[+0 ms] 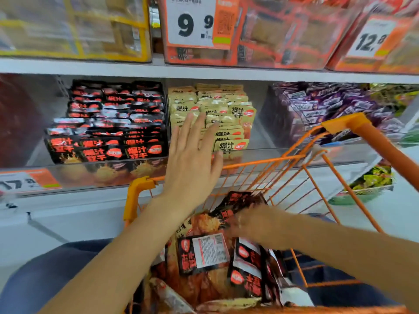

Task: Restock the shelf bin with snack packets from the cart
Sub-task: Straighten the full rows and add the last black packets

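The left hand (192,164) hovers flat, fingers spread, before the shelf bin (108,171) at ten o'clock. The right hand (251,220), blurred, grasps black snack packets (238,200) in the cart (292,159); it should lift them squarely, labels forward.

Shop aisle — price tags (192,21), stocked shelves (204,72), cart (367,132)

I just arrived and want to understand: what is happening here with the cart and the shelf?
A person is restocking snack packets. The left hand is open and raised before the shelf bin of black packets and beige packets. The right hand, blurred, reaches into the orange cart at a black packet; whether it grips is unclear.
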Tool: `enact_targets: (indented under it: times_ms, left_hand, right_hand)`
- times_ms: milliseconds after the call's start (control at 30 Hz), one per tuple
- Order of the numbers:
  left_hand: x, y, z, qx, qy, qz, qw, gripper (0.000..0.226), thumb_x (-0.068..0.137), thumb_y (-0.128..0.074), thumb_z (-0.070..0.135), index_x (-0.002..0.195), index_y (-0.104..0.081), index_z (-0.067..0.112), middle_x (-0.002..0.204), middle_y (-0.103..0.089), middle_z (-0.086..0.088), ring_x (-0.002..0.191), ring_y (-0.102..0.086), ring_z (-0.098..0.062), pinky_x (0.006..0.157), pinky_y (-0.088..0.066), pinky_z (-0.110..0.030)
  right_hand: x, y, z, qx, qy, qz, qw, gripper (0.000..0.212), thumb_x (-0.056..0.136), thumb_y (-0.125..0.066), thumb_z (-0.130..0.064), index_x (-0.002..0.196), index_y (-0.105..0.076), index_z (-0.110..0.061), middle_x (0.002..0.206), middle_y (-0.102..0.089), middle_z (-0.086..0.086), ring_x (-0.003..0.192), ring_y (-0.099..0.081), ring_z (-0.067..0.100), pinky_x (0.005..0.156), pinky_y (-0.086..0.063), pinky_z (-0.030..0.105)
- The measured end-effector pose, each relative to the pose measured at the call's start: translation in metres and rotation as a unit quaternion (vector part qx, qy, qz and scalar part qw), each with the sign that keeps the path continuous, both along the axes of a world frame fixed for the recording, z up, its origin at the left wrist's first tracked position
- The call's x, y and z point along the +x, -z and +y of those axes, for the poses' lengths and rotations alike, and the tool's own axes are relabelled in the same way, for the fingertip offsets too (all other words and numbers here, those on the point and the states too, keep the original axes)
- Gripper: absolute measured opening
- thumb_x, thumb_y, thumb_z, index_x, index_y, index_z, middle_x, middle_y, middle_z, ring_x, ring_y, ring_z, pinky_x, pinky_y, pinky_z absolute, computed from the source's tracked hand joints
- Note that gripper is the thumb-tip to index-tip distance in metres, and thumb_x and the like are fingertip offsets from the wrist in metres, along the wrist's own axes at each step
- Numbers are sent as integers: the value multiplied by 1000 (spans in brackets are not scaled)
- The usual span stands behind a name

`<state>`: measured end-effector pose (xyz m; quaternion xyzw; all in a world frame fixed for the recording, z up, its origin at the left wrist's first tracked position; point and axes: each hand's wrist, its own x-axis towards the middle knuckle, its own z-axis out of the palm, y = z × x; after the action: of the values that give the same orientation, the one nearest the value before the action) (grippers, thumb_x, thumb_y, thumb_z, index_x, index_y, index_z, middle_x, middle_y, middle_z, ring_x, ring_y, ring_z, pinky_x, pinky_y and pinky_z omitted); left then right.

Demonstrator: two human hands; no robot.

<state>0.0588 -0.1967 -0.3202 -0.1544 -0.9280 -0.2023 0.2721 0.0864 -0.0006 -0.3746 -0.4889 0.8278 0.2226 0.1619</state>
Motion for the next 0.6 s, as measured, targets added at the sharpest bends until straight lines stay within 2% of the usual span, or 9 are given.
enact_targets:
  times_ms: [33,67,167,233,300,367,433,500,600]
  left_hand:
    - [6,-4,1,10,5,3,1000,51,96,-37,35,142,-41,13,155,-25,-10,146,-12,-28,119,-2,-43]
    - [13,-6,1,15,9,4,1000,52,96,-36,36,142,-41,13,155,-25,-10,146,-13,-27,119,-3,-43]
    - [25,1,-7,17,15,-2,1000,50,96,-36,36,142,-41,16,155,-26,-7,146,-13,-24,120,-3,-41]
    - [29,11,-15,64,21,-28,997,46,98,-40,34,141,-41,21,154,-26,0,145,-14,-17,120,-6,-34]
    - [35,17,-20,186,35,-96,977,41,100,-43,33,140,-41,26,149,-29,13,140,-19,-4,118,-13,-26]
    - [41,20,-19,330,45,-173,927,41,98,-41,39,139,-39,32,142,-36,20,130,-34,2,113,-30,-29]
    - [47,21,-19,371,44,-184,909,46,97,-36,50,139,-38,33,139,-43,18,123,-43,4,106,-38,-29]
    - [51,23,-20,301,54,-158,939,54,94,-33,57,141,-38,31,140,-42,17,129,-40,-1,107,-34,-26]
    - [55,25,-16,193,94,-177,961,76,82,-32,69,147,-29,30,148,-33,18,135,-28,1,108,-27,-20]
  right_hand:
    - [9,12,0,47,-14,-29,998,60,92,-50,-3,146,-29,-19,140,-44,15,116,-49,35,75,-49,49]
    - [14,21,-1,50,-42,-32,997,55,94,-48,-3,145,-32,-17,136,-49,15,114,-50,36,73,-51,48]
    - [11,28,-6,59,-77,26,995,30,91,-50,-10,120,-59,-15,98,-67,5,90,-62,28,63,-54,38]
    - [-1,11,-8,-2,-3,5,1000,24,94,-50,-15,115,-61,-13,100,-66,7,92,-60,28,70,-52,38]
    - [-10,-15,-8,-137,170,-67,974,20,96,-52,-28,107,-60,-13,101,-67,7,83,-60,21,71,-48,34]
    - [-15,-40,-9,-354,325,-123,868,14,94,-59,-29,91,-61,-16,83,-66,4,70,-59,13,67,-50,35]
    - [-14,-60,-11,-506,433,-192,721,10,92,-62,-20,83,-59,-18,72,-60,7,68,-63,10,61,-55,31]
    - [-10,-73,-19,-573,490,-238,612,17,92,-62,-12,77,-55,-16,66,-60,2,59,-62,2,55,-54,21]
    - [-1,-86,-30,-615,523,-274,523,12,90,-63,-12,81,-54,-8,82,-68,9,61,-67,6,53,-54,20]
